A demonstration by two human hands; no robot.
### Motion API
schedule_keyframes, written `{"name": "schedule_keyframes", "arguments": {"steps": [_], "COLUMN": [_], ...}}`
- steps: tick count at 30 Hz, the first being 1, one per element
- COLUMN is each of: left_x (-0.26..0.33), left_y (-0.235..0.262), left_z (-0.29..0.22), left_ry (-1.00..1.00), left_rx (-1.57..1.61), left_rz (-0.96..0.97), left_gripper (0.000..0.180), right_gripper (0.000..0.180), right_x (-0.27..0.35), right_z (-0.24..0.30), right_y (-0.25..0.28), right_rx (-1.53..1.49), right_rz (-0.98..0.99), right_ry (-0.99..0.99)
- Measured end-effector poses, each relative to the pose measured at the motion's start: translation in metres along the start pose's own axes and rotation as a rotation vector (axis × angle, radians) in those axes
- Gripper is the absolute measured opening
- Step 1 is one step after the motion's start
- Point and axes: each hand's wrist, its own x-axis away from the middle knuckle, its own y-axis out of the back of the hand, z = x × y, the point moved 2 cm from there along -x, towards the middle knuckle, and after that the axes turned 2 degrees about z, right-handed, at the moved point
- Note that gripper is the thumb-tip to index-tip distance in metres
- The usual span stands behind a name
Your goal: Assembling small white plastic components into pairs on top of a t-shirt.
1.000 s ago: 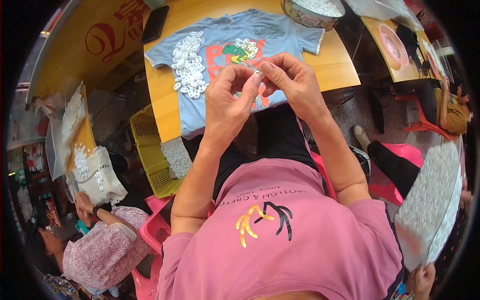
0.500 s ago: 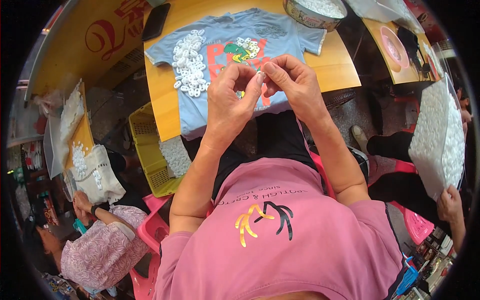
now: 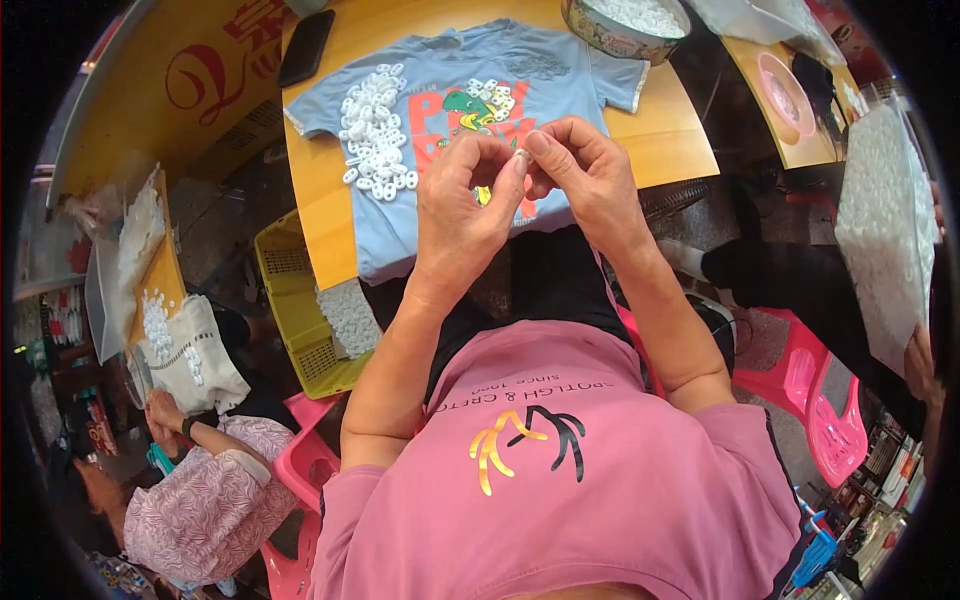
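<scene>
My left hand (image 3: pixel 465 195) and my right hand (image 3: pixel 585 180) meet fingertip to fingertip above a light blue T-shirt (image 3: pixel 385 235) spread on the table. Both are closed in a pinch around a tiny pale thing, mostly hidden by the fingers. On the shirt's left side lies a heap of white oval pieces (image 3: pixel 375 130) with two dark holes each. A smaller cluster of white pieces with yellowish centres (image 3: pixel 492 98) rests just beyond my hands. Farther back, small dark grey bits (image 3: pixel 540 66) are spread near the shirt's right shoulder.
A round tin (image 3: pixel 640 45) full of white pieces stands at the table's far right, a black phone (image 3: pixel 306 48) at the far left. Beside the table's left edge is a yellow crate (image 3: pixel 290 310). One person sits left; another at right carries a clear bag of white pieces (image 3: pixel 880 230).
My hands keep their pinch together with only slight finger movement. The person at right has moved farther right with the bag, uncovering more of a pink stool.
</scene>
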Motion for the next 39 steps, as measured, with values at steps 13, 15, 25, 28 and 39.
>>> {"name": "schedule_keyframes", "arguments": {"steps": [13, 15, 25, 28, 39], "left_x": [0.001, -0.002, 0.000, 0.003, 0.012], "left_y": [-0.007, -0.007, 0.011, 0.013, 0.017], "left_z": [0.020, 0.029, 0.033, 0.033, 0.025], "left_ry": [0.043, 0.045, 0.194, 0.171, 0.154], "left_rx": [0.133, 0.084, 0.194, 0.270, 0.376], "left_rz": [-0.070, -0.062, 0.107, 0.106, 0.051], "left_gripper": [0.009, 0.010, 0.015, 0.016, 0.013], "right_gripper": [0.016, 0.016, 0.014, 0.012, 0.008], "right_x": [-0.009, -0.011, -0.006, -0.007, -0.015], "right_z": [-0.016, -0.026, -0.003, 0.010, 0.013], "right_y": [-0.005, -0.005, 0.001, 0.001, -0.014], "right_rx": [-0.019, 0.004, 0.439, 0.694, 0.849], "right_rz": [-0.011, -0.040, 0.062, 0.123, 0.222], "right_ry": [0.075, 0.053, 0.205, 0.436, 0.749]}}
